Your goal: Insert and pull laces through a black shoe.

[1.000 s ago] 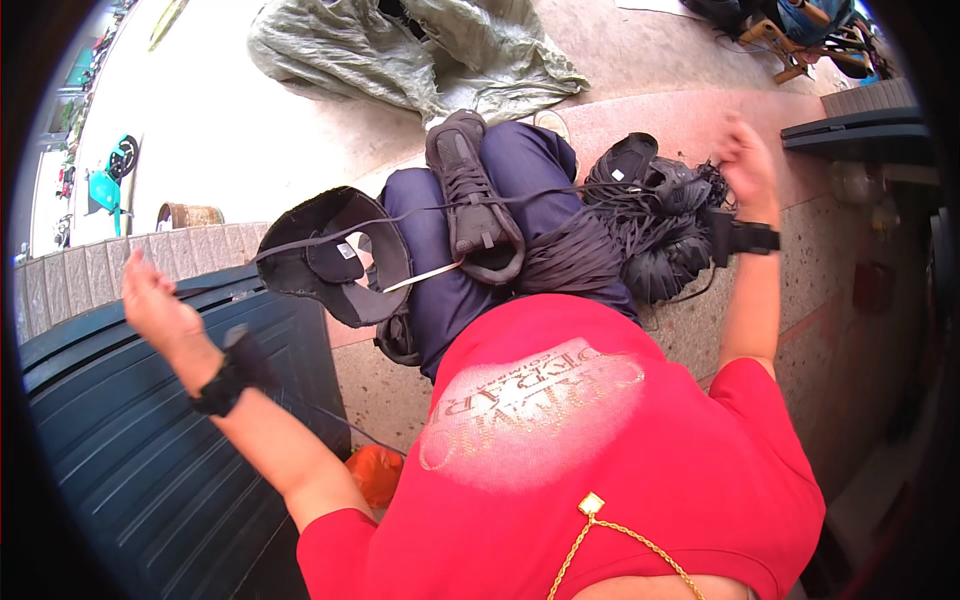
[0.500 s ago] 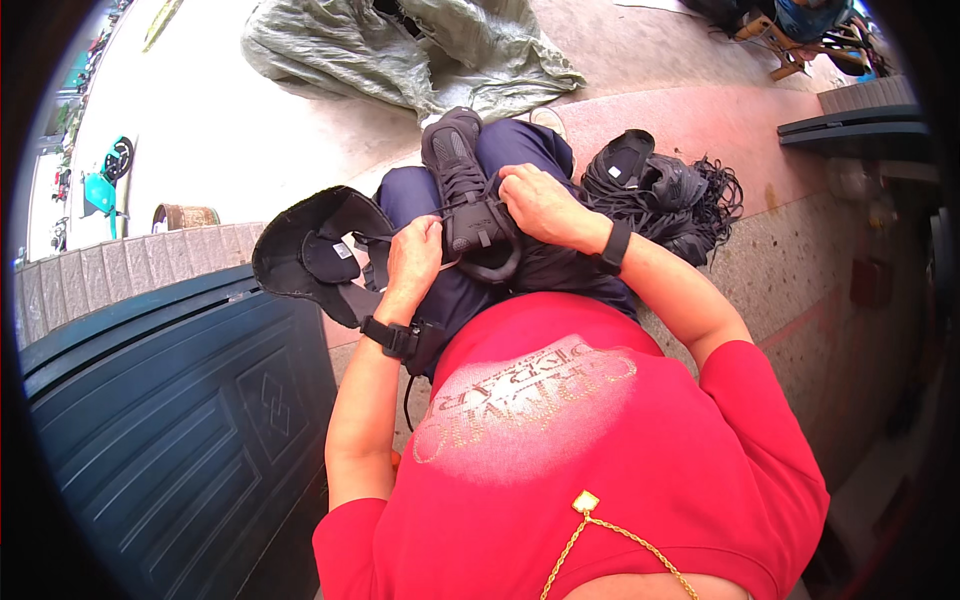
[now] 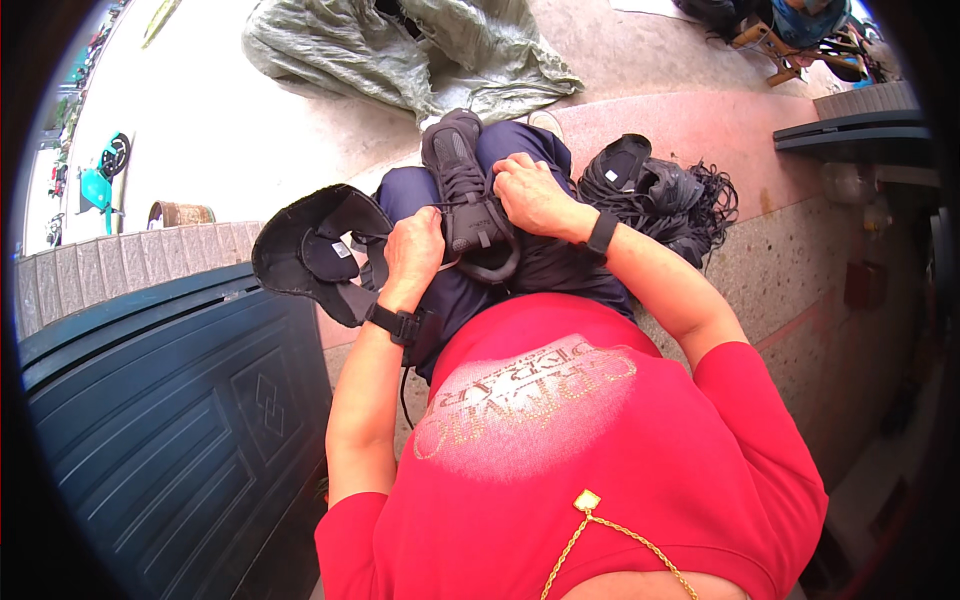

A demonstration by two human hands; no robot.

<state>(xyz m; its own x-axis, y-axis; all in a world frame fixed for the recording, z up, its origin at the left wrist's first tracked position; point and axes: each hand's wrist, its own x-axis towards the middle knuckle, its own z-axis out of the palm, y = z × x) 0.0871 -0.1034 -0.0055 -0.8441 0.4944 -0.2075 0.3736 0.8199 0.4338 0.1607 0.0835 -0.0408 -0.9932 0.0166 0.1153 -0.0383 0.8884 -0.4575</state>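
A black shoe [image 3: 463,180] lies on my lap, sole side away from me, resting on dark blue trousers [image 3: 525,265]. My left hand [image 3: 415,250] grips the shoe's near left side by its heel opening. Across from it, my right hand [image 3: 532,195] presses on the right side of the shoe near the laces. Both wrists carry black bands.
A black shoe upper piece [image 3: 310,250] lies open to my left on the ledge. A heap of black shoe parts and laces [image 3: 655,190] sits to my right. A dark green panelled door [image 3: 170,420] is at lower left. Grey-green sacking [image 3: 400,50] lies ahead on the ground.
A second ago both arms were spread wide, pulling a thread. They have since come together onto the shoe; in the last half second they barely shifted.
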